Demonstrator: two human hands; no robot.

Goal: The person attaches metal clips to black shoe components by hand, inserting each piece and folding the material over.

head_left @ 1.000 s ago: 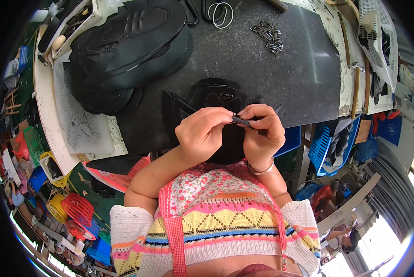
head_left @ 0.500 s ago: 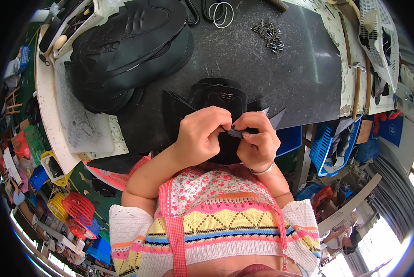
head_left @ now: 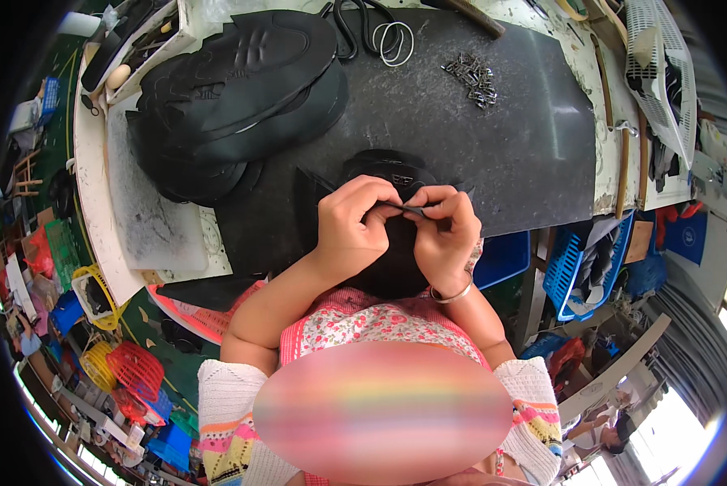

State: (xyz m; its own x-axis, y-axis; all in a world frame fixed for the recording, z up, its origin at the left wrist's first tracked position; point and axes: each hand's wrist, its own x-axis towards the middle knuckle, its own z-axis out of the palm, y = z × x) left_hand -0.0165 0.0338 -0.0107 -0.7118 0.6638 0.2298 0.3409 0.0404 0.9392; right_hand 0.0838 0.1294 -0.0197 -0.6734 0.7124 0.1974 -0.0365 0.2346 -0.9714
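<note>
My left hand and my right hand meet over a black shoe upper piece held at the near edge of the dark work mat. Both hands pinch a thin black strip at the top of the piece, fingertips almost touching. The right wrist wears a thin bangle. Another black shaped part lies on the mat just beyond my fingers, partly hidden by them.
A stack of black shoe soles sits at the left back of the mat. Small metal clips lie at the back, scissors and a ring beside them. Blue baskets stand to the right below the table.
The hands have stayed together on the black piece; the fingers shifted slightly along the strip and a pointed flap that stuck out at the right is now folded in.
</note>
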